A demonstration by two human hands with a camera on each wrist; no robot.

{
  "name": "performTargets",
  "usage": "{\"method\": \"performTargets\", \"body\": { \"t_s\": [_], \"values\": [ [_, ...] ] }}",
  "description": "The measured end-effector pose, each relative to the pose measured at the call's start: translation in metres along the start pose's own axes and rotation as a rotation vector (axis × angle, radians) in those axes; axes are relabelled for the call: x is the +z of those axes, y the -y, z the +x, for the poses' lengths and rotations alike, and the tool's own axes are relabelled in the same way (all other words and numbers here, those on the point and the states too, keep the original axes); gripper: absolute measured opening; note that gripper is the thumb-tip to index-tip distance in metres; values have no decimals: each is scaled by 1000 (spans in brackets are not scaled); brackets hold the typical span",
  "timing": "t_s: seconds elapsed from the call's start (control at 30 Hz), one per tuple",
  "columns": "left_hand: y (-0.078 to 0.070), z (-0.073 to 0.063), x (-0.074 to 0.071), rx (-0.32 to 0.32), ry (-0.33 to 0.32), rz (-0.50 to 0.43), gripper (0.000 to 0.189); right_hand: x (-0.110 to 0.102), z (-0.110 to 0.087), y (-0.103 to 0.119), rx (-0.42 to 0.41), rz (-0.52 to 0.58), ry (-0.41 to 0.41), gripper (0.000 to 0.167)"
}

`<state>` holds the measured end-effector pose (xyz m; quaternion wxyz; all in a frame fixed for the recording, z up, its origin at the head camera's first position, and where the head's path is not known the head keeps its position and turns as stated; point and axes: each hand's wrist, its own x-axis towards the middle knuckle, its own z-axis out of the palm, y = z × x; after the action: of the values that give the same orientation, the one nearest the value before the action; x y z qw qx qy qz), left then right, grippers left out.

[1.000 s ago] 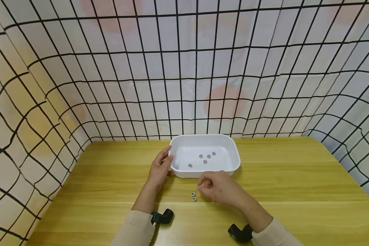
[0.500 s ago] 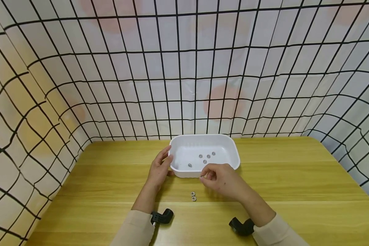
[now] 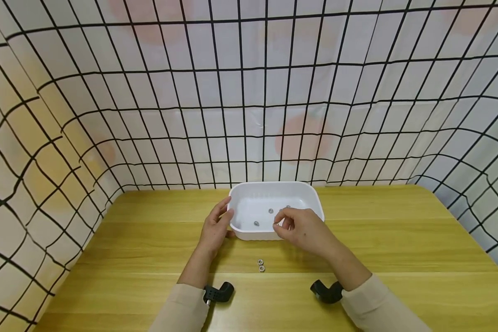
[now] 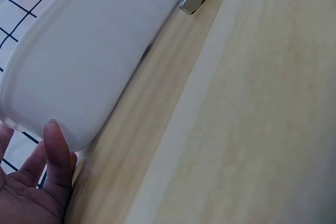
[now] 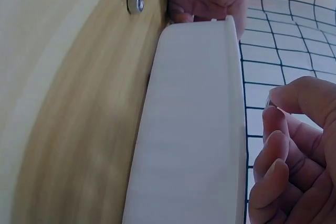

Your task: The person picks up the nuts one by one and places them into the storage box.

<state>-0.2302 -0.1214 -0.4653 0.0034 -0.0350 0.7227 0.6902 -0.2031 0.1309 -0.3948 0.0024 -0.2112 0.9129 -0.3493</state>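
My right hand (image 3: 305,230) pinches a small metal nut (image 5: 269,101) between thumb and index finger, over the near rim of a white plastic tray (image 3: 242,191). My left hand (image 3: 216,228) rests against the tray's left end, fingers spread, fingertips on the outer wall. In the left wrist view one upright finger (image 4: 58,153) touches the wall near the corner. Inside the tray lie several nuts, among them one nut (image 3: 256,223) near the front left; the right hand hides some. Two more nuts (image 3: 261,265) sit side by side on the table before the tray.
The wooden table (image 3: 377,240) carries the tray near its back edge. Behind and at both sides stands pale cloth with black grid netting (image 3: 216,115). Black wrist mounts (image 3: 220,292) stick out near the sleeves.
My right hand has risen and moved forward with the pinched nut, from beside the two table nuts to the tray's near rim. The left hand and tray stay put.
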Motion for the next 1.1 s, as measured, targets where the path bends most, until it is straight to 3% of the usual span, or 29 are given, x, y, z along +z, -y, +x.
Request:
{"method": "performTargets", "body": {
  "t_s": [0.37,1.1],
  "values": [
    [1,1,0,7,-5,3,46,0,18,-4,-13,-64,3,6],
    [-1,-1,0,8,-5,3,47,8,48,-14,64,-123,45,10]
  ]
}}
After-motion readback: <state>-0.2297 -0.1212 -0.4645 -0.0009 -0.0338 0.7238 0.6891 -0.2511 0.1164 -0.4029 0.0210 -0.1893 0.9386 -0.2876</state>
